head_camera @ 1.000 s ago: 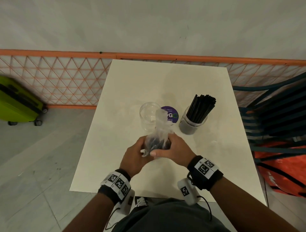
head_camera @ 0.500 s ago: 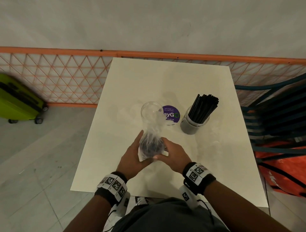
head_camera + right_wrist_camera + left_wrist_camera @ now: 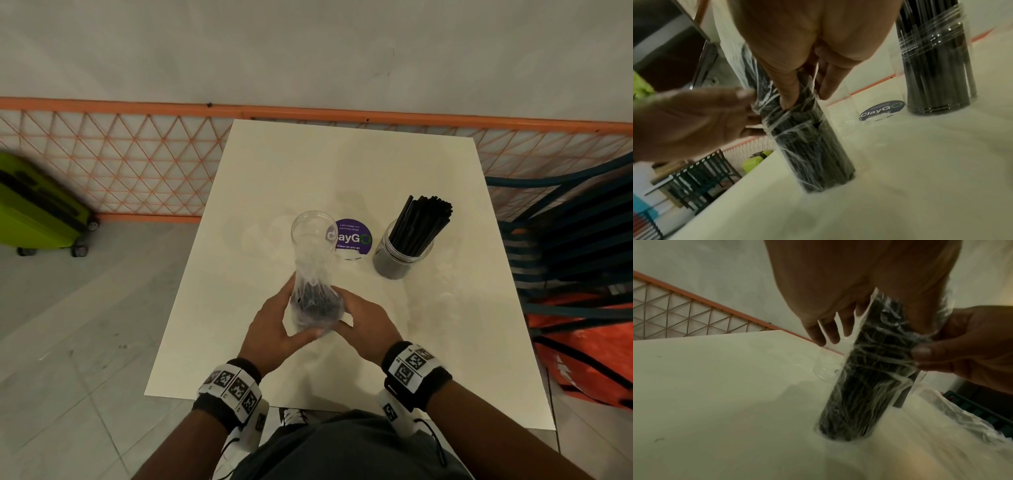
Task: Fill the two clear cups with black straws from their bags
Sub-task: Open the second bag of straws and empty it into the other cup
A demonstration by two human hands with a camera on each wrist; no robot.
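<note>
Clear plastic bag of black straws [image 3: 313, 301] upright at lower centre, base on white table [image 3: 239, 308], left hand [image 3: 270, 329] and right hand [image 3: 366, 325] gripping its sides

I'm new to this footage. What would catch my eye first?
Both hands, left hand and right hand, hold an upright bag of black straws on the table. Behind it stands an empty clear cup; to its right, a cup full of straws.

The head view looks steeply down over the table [image 3: 342, 164] toward the far wall, while each wrist view looks close and low from its side, all sharing the bagged straws [image 3: 317, 305] upright between the hands.
</note>
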